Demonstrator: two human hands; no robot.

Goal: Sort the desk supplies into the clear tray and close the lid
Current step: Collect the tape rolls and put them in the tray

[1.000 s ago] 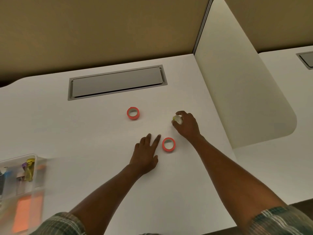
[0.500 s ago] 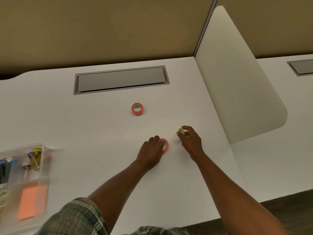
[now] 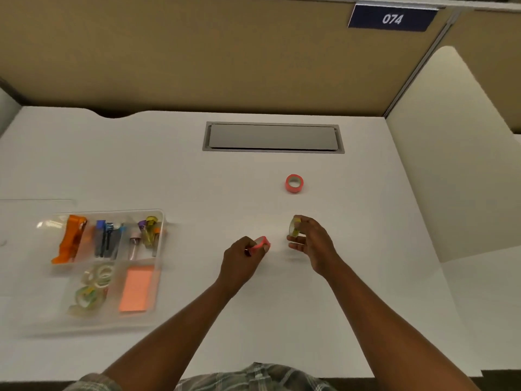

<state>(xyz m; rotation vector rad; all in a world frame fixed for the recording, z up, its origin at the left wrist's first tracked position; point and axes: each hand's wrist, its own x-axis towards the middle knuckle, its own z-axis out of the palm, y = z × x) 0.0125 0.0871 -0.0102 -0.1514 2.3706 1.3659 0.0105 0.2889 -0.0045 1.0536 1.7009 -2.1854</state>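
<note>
Over the white counter (image 3: 141,170) by a tan wall (image 3: 197,52) with a blue sign (image 3: 392,18), the left hand (image 3: 241,258) grips a pink tape roll (image 3: 260,244), the right hand (image 3: 314,245) pinches a yellow roll (image 3: 294,228), and the clear tray (image 3: 161,221) sits well off to the left.

two red tape rolls: the near red roll (image 3: 261,244) pinched in my left fingers (image 3: 245,245), the far red roll (image 3: 294,183) on the tabletop (image 3: 197,179) beyond my right fingers (image 3: 296,245). one yellowish tape roll (image 3: 294,228) gripped in my right fingers. one clear tray (image 3: 161,221) well left of my left fingers, holding one orange pad (image 3: 136,287), one orange tool (image 3: 70,238), and clear tape rolls (image 3: 97,275) too blurred to count.
</note>
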